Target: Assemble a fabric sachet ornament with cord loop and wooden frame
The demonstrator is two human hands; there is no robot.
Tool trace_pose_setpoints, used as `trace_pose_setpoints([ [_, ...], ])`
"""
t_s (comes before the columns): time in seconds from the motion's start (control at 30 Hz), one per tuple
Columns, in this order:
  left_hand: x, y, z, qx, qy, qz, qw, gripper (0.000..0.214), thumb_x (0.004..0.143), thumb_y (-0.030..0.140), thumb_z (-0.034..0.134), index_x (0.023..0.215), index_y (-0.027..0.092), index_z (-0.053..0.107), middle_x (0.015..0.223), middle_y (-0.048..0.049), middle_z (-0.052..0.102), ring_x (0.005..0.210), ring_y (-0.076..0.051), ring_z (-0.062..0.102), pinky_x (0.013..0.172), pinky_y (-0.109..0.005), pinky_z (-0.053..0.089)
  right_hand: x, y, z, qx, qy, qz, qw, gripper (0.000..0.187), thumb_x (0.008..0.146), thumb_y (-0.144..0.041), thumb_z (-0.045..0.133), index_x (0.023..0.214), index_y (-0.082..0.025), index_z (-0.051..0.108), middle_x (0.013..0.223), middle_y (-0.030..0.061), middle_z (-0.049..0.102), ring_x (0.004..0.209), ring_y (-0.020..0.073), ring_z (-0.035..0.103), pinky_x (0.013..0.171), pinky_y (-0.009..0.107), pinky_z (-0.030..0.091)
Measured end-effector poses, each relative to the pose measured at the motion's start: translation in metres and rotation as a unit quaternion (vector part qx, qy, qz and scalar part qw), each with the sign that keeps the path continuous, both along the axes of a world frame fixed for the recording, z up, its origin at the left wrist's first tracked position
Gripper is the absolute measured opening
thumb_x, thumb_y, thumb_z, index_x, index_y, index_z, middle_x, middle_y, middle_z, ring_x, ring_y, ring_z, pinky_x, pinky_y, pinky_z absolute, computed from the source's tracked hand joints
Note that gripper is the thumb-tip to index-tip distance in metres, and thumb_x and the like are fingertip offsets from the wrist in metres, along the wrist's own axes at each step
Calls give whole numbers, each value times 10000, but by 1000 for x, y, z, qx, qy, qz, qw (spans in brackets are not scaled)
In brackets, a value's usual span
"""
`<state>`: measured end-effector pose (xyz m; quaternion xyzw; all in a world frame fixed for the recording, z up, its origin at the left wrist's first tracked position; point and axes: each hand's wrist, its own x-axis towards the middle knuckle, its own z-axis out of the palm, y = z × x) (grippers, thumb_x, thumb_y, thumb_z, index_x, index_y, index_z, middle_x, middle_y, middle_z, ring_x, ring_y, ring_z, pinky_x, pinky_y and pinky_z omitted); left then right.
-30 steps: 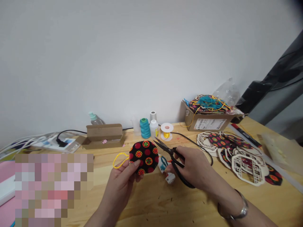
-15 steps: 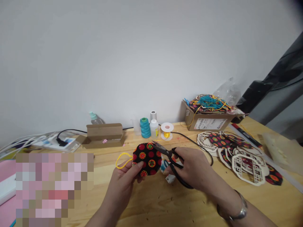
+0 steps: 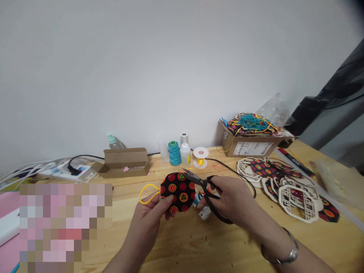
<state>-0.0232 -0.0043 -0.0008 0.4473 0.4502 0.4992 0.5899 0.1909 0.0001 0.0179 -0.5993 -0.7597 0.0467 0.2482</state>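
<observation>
My left hand (image 3: 155, 212) pinches the left side of a black fabric piece (image 3: 178, 192) printed with red and orange flowers, thumb on its face. A braided yellow cord loop (image 3: 148, 193) sticks out from its left edge. In my right hand (image 3: 231, 195) are black-handled scissors (image 3: 202, 184), fingers through the handles. Their blades lie at the upper right edge of the fabric piece; whether they touch it I cannot tell. Below the scissors, a small white object (image 3: 204, 213) and a bit of teal are partly covered by my right hand.
A teal thread cone (image 3: 174, 153), a white bottle (image 3: 185, 154) and a yellow cord spool (image 3: 200, 156) stand by the wall. An open cardboard box (image 3: 126, 163) is left of them. Lattice frames (image 3: 300, 203) and a filled carton (image 3: 250, 147) are at right.
The fabric piece has shifted slightly right and tilted a little. The scissors and my right hand have moved only slightly, and both grips are unchanged.
</observation>
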Motion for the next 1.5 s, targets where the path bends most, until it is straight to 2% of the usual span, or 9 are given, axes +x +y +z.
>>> trace_pose_setpoints([
  [0.3, -3, -1, -3, 1, 3, -5, 1000, 158, 734, 289, 663, 684, 142, 688, 610, -31, 586, 589, -139, 504, 483, -211, 400, 4, 3, -1, 55, -37, -7, 998, 341, 683, -499, 612, 561, -185, 555, 529, -10, 578, 500, 106, 488, 486, 243, 200],
  [0.5, -2, -1, -3, 4, 12, -18, 1000, 185, 748, 287, 650, 628, 147, 674, 601, -26, 591, 572, -134, 502, 508, -222, 389, 10, 6, -1, 126, -82, 0, 989, 245, 709, -373, 598, 566, -175, 576, 536, 12, 605, 521, 123, 543, 503, 256, 230],
  [0.67, -2, -1, -4, -18, -19, -20, 999, 145, 735, 279, 668, 778, 157, 735, 688, -49, 664, 623, -150, 543, 624, -257, 431, 13, 6, -3, 143, -104, 9, 984, 243, 718, -376, 597, 584, -174, 583, 541, 19, 610, 516, 130, 544, 503, 264, 233],
  [0.73, -2, 0, -5, -21, -22, -21, 999, 160, 730, 279, 675, 813, 161, 743, 705, -51, 681, 639, -153, 556, 649, -259, 438, 13, 6, -3, 127, -95, 4, 987, 288, 715, -428, 607, 579, -176, 577, 543, 22, 610, 516, 133, 537, 500, 263, 228],
  [0.83, -3, 1, -6, -29, -17, -12, 999, 172, 719, 287, 687, 812, 155, 748, 702, -53, 698, 633, -156, 575, 629, -250, 443, 12, 6, 0, 54, -39, -29, 997, 381, 706, -515, 606, 538, -181, 535, 512, 6, 582, 479, 115, 489, 485, 249, 220],
  [0.97, -3, 0, -5, -57, -45, -36, 997, 205, 721, 284, 681, 864, 152, 748, 802, -81, 731, 770, -211, 630, 781, -317, 456, 12, 5, 9, -37, 14, -49, 998, 388, 676, -541, 625, 561, -192, 498, 526, -19, 558, 470, 100, 427, 476, 226, 217],
  [1.17, -2, -3, 0, -61, -50, -59, 995, 184, 700, 275, 682, 822, 157, 754, 766, -77, 733, 749, -222, 636, 757, -323, 460, 10, -1, 16, -71, 0, 23, 997, 314, 668, -506, 646, 658, -215, 527, 604, -37, 568, 531, 108, 412, 499, 219, 223],
  [1.5, 0, -3, -3, -58, 4, -59, 997, 181, 646, 308, 699, 726, 155, 753, 659, -61, 719, 623, -180, 598, 629, -265, 434, 10, -2, 12, -76, -19, 60, 995, 328, 698, -516, 618, 643, -206, 525, 589, -46, 550, 535, 95, 385, 503, 222, 195],
])
